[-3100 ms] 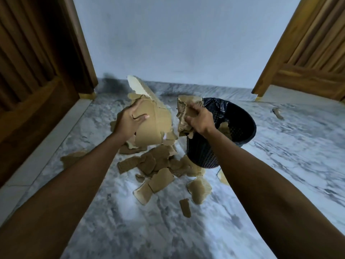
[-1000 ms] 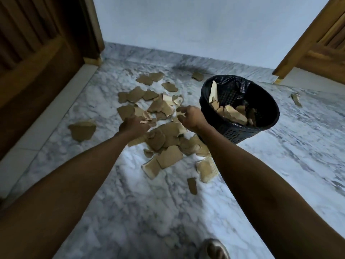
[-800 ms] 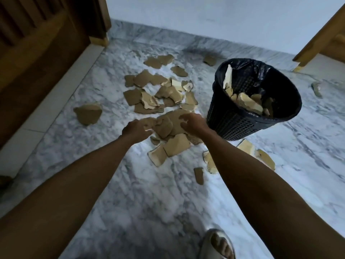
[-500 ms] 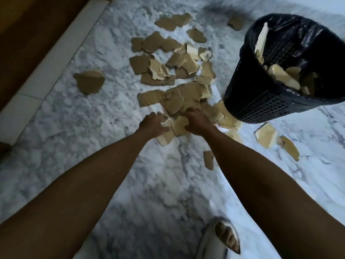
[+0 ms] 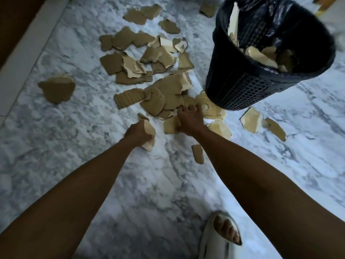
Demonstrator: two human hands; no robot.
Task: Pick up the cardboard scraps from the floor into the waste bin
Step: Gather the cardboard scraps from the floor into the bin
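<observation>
Several torn brown cardboard scraps [image 5: 164,96] lie scattered over the marble floor. My left hand [image 5: 137,132] grips a pale cardboard scrap [image 5: 149,130], lifted off the floor. My right hand [image 5: 189,119] is down on the near edge of the pile, its fingers curled over a flat cardboard scrap [image 5: 170,125]. The black mesh waste bin [image 5: 240,86], lined with a black bag, stands just right of the pile and holds several scraps.
A lone scrap [image 5: 57,88] lies apart at the left near a white threshold strip [image 5: 24,51]. Two more scraps [image 5: 251,121] lie right of the bin's base, and a small one [image 5: 197,153] between my arms. My sandalled foot [image 5: 223,234] is at the bottom.
Both hands came down from the bin to the pile. My left hand has closed round one scrap and raised it; my right hand has settled on another. The view tilted downward.
</observation>
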